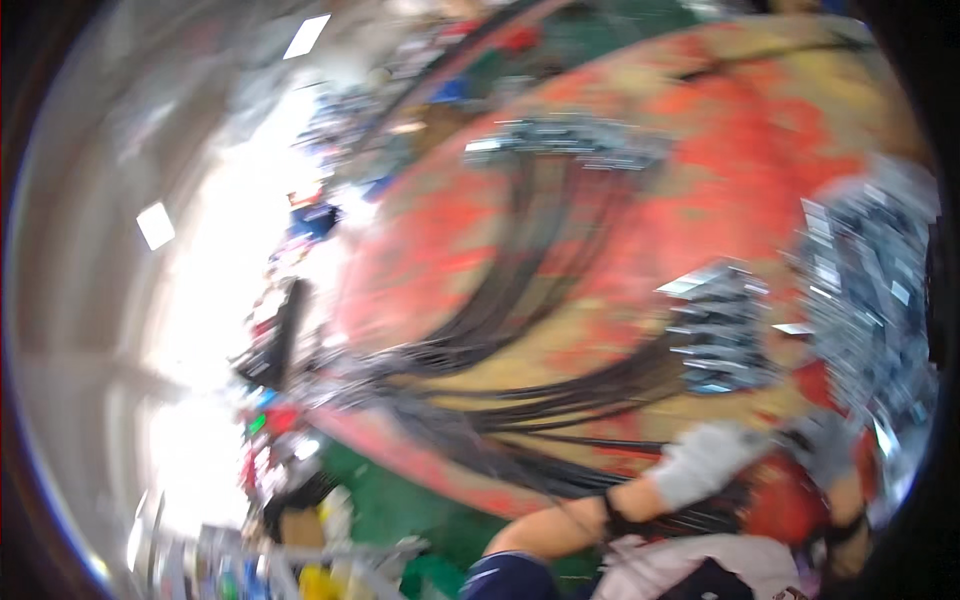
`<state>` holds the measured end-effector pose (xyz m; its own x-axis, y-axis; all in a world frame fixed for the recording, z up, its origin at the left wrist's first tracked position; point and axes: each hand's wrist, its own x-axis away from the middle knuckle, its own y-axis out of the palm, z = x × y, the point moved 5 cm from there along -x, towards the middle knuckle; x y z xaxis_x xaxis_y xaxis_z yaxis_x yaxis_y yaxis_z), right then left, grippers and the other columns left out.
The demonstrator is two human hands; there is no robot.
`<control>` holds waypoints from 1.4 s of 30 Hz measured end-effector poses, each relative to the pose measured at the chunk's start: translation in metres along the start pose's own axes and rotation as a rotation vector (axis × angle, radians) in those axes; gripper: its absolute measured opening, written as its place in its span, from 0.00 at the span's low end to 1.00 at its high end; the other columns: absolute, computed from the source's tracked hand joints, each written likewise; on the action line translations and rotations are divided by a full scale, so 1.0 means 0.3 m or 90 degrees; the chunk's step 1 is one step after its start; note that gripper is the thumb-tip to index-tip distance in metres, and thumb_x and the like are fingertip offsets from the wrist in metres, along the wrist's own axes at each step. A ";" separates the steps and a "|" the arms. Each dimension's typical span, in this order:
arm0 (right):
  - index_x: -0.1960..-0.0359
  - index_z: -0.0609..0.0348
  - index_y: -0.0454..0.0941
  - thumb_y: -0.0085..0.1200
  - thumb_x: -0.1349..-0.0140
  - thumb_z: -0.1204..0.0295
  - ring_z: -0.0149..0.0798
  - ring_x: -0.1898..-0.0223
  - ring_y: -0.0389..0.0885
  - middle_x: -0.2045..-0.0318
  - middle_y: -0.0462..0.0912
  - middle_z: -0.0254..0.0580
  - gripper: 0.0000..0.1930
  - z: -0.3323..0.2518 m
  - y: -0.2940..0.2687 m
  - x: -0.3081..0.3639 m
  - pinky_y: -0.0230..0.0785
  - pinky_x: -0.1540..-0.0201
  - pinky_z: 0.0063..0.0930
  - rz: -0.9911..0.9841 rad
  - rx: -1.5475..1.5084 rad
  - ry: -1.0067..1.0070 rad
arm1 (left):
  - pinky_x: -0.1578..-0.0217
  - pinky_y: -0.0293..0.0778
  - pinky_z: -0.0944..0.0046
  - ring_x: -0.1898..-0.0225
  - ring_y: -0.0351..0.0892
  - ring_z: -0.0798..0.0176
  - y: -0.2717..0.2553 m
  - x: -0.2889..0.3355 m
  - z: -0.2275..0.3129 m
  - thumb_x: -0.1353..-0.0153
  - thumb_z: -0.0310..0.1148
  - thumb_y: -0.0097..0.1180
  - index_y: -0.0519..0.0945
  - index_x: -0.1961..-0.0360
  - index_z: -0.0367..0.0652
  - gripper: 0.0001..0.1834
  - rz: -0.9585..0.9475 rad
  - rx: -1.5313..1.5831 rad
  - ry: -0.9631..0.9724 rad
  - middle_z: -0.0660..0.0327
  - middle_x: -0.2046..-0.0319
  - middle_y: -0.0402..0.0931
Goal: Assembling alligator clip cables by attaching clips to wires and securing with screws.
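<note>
My left hand (710,462), in a pale glove, reaches in over the near right part of a worn red and yellow tabletop (420,245). Its fingers look closed and point toward my right hand (828,448), which wears a grey glove and also looks closed. A small dark shape shows between the two hands, too smeared to name. Beneath my left forearm runs a bundle of black cables (540,475). Just beyond my hands lies a row of shiny metal pieces (722,328) at the ends of more black cables (590,390).
A large heap of shiny metal parts (868,290) rises at the right. Farther off, another metal row (570,140) ends a curved cable bundle (510,265). The bundles meet at the table's left edge. Green floor (400,475) and a grey frame (340,555) show at lower left.
</note>
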<state>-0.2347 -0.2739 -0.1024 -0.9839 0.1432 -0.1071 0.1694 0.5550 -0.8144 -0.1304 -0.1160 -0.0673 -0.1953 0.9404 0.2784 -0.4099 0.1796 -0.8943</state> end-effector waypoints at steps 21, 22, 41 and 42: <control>0.65 0.59 0.81 0.59 0.49 0.76 0.47 0.64 0.81 0.69 0.81 0.47 0.09 -0.021 0.096 -0.059 0.73 0.58 0.37 -0.045 0.026 0.043 | 0.76 0.77 0.61 0.70 0.79 0.59 0.002 0.082 -0.124 0.40 0.37 0.50 0.73 0.43 0.74 0.23 0.218 -0.102 -0.010 0.61 0.70 0.75; 0.66 0.58 0.82 0.60 0.50 0.74 0.47 0.64 0.81 0.69 0.81 0.46 0.08 -0.015 0.100 -0.063 0.73 0.58 0.37 -0.036 -0.003 0.070 | 0.75 0.78 0.60 0.70 0.79 0.58 0.007 0.077 -0.131 0.40 0.37 0.50 0.72 0.43 0.75 0.24 0.191 -0.096 -0.016 0.61 0.69 0.75; 0.66 0.50 0.80 0.58 0.44 0.57 0.52 0.61 0.79 0.64 0.80 0.45 0.13 -0.113 0.021 -0.097 0.73 0.58 0.45 -0.098 -0.041 0.174 | 0.69 0.78 0.56 0.65 0.80 0.54 -0.043 0.072 -0.099 0.39 0.32 0.46 0.67 0.36 0.64 0.28 0.018 -0.073 0.036 0.56 0.63 0.75; 0.63 0.50 0.79 0.56 0.43 0.58 0.50 0.60 0.79 0.63 0.80 0.45 0.13 -0.106 0.036 -0.107 0.73 0.57 0.44 -0.128 0.003 0.137 | 0.72 0.77 0.56 0.67 0.79 0.56 -0.025 0.072 -0.124 0.38 0.32 0.46 0.65 0.35 0.66 0.29 0.067 -0.095 0.059 0.57 0.65 0.74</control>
<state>-0.1996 -0.2464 -0.0896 -0.9630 0.2016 0.1790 -0.0278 0.5861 -0.8097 -0.0983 -0.0864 -0.0676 -0.1450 0.9775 0.1533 -0.2531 0.1131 -0.9608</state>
